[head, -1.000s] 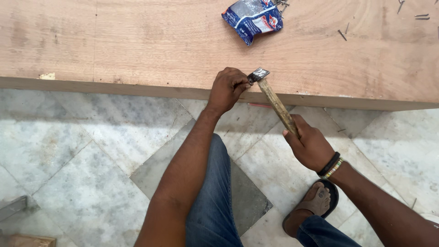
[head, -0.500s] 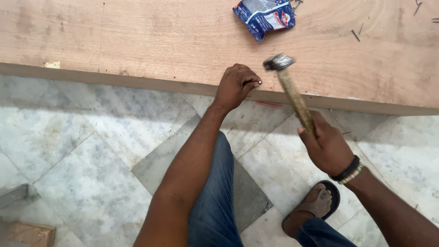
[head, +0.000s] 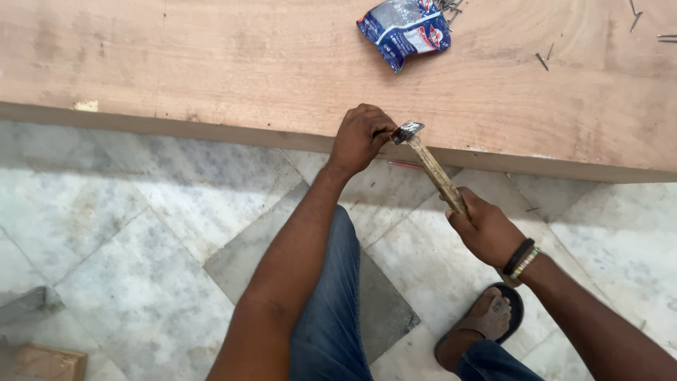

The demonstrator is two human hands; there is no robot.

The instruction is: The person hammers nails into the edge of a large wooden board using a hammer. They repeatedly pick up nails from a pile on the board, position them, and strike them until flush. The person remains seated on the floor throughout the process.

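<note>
A large plywood board [head: 211, 63] lies flat on the marble floor. My left hand [head: 361, 135] rests at the board's near edge with its fingers pinched together; whatever it pinches is too small to see. My right hand [head: 486, 229] grips the wooden handle of a hammer [head: 427, 159]. The hammer's metal head sits down at the board's edge, right beside my left fingertips.
A blue and white plastic packet [head: 405, 28] lies on the board further back, with loose nails [head: 543, 60] scattered to its right. My sandalled foot [head: 486, 321] and jeans-clad knee [head: 331, 310] are on the floor. A wood offcut [head: 42, 363] sits at bottom left.
The hammer head swung up off the board edge half a second ago and has come back down beside my left fingers. My left hand stayed in place.
</note>
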